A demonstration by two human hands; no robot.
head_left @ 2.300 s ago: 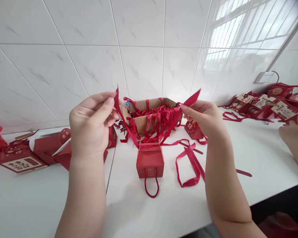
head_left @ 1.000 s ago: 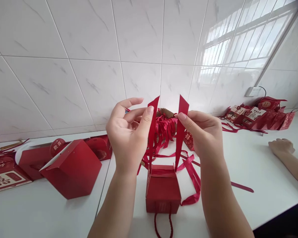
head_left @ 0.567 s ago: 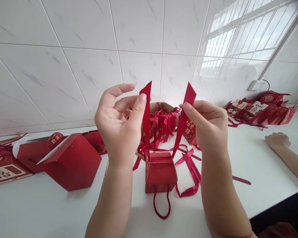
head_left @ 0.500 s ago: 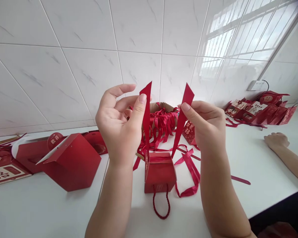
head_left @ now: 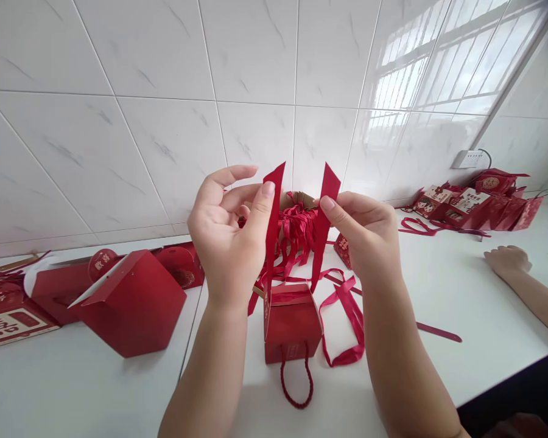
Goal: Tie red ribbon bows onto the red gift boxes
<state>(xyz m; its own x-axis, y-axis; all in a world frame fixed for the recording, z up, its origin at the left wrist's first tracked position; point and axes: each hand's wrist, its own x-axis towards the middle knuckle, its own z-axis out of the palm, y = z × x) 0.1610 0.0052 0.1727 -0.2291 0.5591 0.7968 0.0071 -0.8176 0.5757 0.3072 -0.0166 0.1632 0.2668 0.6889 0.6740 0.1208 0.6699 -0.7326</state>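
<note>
Both of the person's hands are up over the counter [head_left: 86,389], each grasping a piece of red ribbon. The left hand [head_left: 228,243] pinches the left ribbon end [head_left: 273,225] between thumb and fingers [head_left: 244,196], one finger lifted loosely clear of it; the right hand [head_left: 365,234] has the right ribbon end [head_left: 324,231] nipped in much the same way. A slant-cut tip pokes up above each thumb, with a narrow gap between the two.

From the fingers, both ends drop to a small red box [head_left: 293,325] that sits on the counter straight below, one end meeting each side of its top. A dark red rope handle [head_left: 296,406] loops from the box's near face, lower than the fingers and toward the person.

Beyond the fingers, a cardboard carton [head_left: 305,199] shows partly behind the hands, with a tangle of red ribbons [head_left: 299,231] spilling over it. Below the right fingers lies a loop of loose ribbon [head_left: 347,359], and past the right forearm a thin flat strip [head_left: 439,332]. Left of the fingers and lower stand a larger red box [head_left: 141,304] and a box with a cream label [head_left: 4,325]. Well to their right sits a cluster of decorated red boxes [head_left: 477,207]; nearer, another person's hand [head_left: 509,260] rests, loosely curled, on the counter.
</note>
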